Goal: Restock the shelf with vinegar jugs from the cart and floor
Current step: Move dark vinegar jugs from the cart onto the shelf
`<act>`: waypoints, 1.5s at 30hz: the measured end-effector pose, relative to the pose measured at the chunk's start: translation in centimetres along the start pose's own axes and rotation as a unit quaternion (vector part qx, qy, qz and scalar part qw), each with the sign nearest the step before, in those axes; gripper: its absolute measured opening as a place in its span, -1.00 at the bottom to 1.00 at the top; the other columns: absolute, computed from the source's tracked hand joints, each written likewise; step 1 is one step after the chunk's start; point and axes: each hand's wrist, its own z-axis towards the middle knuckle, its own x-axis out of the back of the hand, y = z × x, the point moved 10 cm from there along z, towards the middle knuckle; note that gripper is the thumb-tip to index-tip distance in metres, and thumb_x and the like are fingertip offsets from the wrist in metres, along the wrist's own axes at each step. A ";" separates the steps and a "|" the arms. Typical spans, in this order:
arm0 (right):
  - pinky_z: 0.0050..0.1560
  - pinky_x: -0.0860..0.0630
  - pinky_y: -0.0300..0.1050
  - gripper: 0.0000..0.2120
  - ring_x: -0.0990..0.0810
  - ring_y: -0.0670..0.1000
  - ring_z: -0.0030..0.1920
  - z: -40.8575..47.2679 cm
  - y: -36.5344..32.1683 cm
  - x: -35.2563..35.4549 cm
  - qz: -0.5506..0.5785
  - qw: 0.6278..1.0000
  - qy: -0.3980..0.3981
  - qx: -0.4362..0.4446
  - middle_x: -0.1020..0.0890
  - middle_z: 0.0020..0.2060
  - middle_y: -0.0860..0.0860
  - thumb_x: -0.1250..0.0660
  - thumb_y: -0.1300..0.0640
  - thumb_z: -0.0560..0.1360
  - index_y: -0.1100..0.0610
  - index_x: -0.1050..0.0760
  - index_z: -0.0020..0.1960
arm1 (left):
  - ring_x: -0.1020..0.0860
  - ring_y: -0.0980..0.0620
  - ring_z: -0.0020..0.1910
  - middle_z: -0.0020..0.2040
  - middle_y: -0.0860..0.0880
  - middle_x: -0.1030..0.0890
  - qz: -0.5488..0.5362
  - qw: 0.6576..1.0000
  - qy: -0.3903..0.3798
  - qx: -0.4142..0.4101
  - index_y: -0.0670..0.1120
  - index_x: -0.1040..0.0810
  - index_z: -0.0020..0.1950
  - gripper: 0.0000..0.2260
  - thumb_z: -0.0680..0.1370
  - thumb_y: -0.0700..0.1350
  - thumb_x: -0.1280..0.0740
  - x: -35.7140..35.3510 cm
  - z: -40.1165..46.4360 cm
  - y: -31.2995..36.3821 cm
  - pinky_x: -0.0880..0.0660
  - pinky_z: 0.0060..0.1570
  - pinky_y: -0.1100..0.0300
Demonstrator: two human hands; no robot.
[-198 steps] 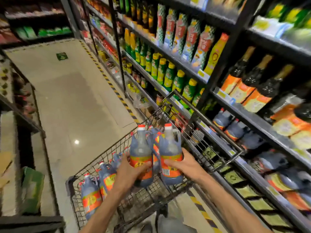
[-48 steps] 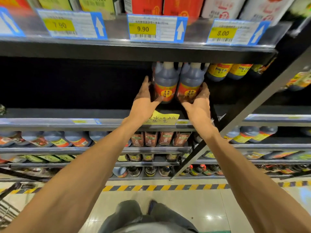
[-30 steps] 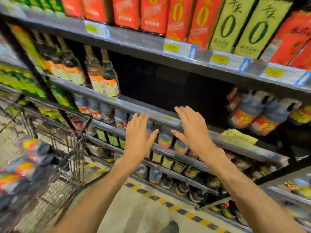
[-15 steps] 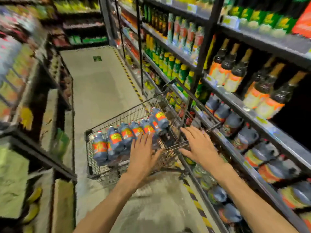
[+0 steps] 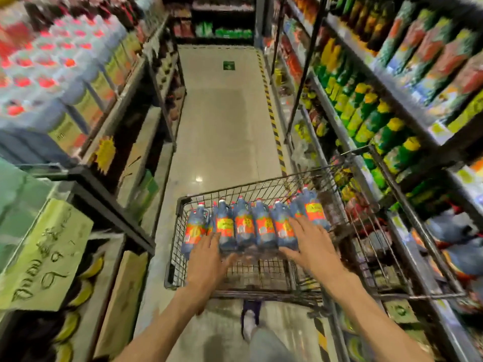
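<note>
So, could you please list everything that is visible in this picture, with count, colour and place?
Jugs: about seven in a row, dark blue-grey with orange labels and red caps, standing in the cart.
Cart: one, dark wire, in the aisle by the right shelves.
Green bottles: many, green with yellow caps, right shelves; blurred.
Shelved jugs: a few, dark, lower right shelf; blurred.
Sign: one, pale green with handwriting, lower left.
Tape: one yellow-black strip, on the floor along the right shelves.
Floor sticker: one, green, far down the aisle.
Left hand: open, reaching to the row's left end.
Right hand: open, at the row's right end.
</note>
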 end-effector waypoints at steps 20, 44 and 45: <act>0.49 -0.29 0.07 -0.20 -0.32 0.04 0.53 15.5 10.9 -9.5 0.076 0.986 -0.139 -0.048 -0.36 0.53 -0.05 -0.37 -0.30 0.52 0.00 -0.21 0.62 | -0.31 -0.32 0.47 0.49 -0.33 -0.29 -0.166 0.883 -0.138 0.417 -0.22 -0.02 0.61 0.05 0.41 0.23 -0.54 -16.4 15.6 -11.0 -0.28 0.41 -0.17; 0.26 -0.45 0.24 -0.18 -0.43 0.36 0.33 14.9 25.0 -17.2 0.176 0.811 -0.135 -0.541 -0.44 0.33 0.34 -0.50 -0.26 0.44 0.30 -0.37 0.42 | -0.66 0.04 -0.11 -0.07 0.04 -0.66 -0.308 0.884 -0.104 0.337 0.05 -0.46 0.06 -0.59 0.39 0.03 -0.62 -8.4 14.9 -7.0 -0.58 -0.17 0.11; 0.28 -0.43 0.23 -0.12 -0.40 0.36 0.35 14.8 24.9 -17.4 0.183 0.800 -0.143 -0.553 -0.40 0.36 0.34 -0.52 -0.28 0.41 0.30 -0.34 0.45 | -0.66 0.05 -0.10 -0.07 0.04 -0.66 -0.309 0.883 -0.108 0.337 0.08 -0.45 0.04 -0.61 0.40 0.01 -0.61 -8.5 14.7 -6.9 -0.60 -0.15 0.09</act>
